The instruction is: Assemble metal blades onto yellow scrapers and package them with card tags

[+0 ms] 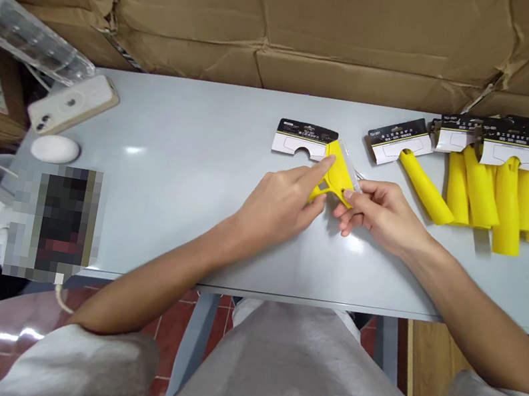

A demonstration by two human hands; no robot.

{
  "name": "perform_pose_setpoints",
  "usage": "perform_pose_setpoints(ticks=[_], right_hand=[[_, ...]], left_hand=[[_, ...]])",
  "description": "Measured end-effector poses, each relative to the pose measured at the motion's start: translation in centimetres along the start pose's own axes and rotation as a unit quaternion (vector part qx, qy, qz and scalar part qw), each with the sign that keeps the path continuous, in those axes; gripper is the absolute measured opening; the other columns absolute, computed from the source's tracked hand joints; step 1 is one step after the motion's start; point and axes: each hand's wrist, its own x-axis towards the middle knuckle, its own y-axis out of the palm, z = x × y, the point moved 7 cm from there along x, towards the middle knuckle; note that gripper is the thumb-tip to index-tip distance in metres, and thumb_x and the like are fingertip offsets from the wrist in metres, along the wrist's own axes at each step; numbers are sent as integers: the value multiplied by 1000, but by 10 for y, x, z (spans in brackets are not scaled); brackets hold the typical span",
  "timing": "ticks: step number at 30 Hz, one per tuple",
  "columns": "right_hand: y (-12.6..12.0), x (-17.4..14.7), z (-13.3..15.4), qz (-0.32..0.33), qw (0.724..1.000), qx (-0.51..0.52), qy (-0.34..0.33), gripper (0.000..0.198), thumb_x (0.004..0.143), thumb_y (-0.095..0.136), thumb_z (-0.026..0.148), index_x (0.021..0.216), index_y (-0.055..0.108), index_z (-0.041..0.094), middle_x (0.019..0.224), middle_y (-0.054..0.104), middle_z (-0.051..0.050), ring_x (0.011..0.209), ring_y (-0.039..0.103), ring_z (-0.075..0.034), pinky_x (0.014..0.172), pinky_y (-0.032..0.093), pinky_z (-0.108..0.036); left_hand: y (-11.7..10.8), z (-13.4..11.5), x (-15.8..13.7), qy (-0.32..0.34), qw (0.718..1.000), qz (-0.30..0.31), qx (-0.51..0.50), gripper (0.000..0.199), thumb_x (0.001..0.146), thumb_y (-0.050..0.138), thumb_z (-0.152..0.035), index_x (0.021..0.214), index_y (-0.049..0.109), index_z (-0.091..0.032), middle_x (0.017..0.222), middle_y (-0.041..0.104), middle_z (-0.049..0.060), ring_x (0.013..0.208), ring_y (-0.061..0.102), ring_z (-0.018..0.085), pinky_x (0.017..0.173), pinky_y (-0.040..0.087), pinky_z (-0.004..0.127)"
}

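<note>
Both my hands meet over the middle of the table around a yellow scraper (333, 172) with a clear strip along its upper right edge. My left hand (279, 200) is closed on the scraper from the left, its index finger stretched over the yellow face. From the right, my right hand (378, 214) pinches the head's lower corner, the thumb on top. A thin metallic sliver shows by the right fingertips; what it belongs to I cannot make out. Just behind the left hand lies a black and white header card (305, 138) with a curved notch, partly covered by the scraper.
Several yellow handles (509, 205) with cards lie at the right. A phone (73, 104), a white oval case (54, 149) and a pixelated object (63, 218) are on the left. Cardboard (293, 27) walls the back of the grey table (177, 143).
</note>
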Motion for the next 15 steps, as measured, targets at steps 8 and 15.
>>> perform_pose_setpoints(ticks=[8, 15], right_hand=[[6, -2, 2, 21, 1000, -18, -1, 59, 78, 78, 64, 91, 61, 9, 85, 72, -11, 61, 69, -15, 54, 60, -29], [-4, -4, 13, -7, 999, -11, -41, 81, 80, 55, 88, 105, 63, 11, 80, 70, -10, 62, 67, -14, 49, 54, -25]], left_hand=[[12, 5, -1, -2, 999, 9, 39, 59, 96, 51, -19, 155, 49, -14, 98, 73, 11, 82, 68, 21, 73, 49, 31], [-8, 16, 6, -51, 981, -77, -169, 45, 82, 62, -16, 126, 71, -17, 84, 70, 1, 70, 60, 14, 70, 47, 26]])
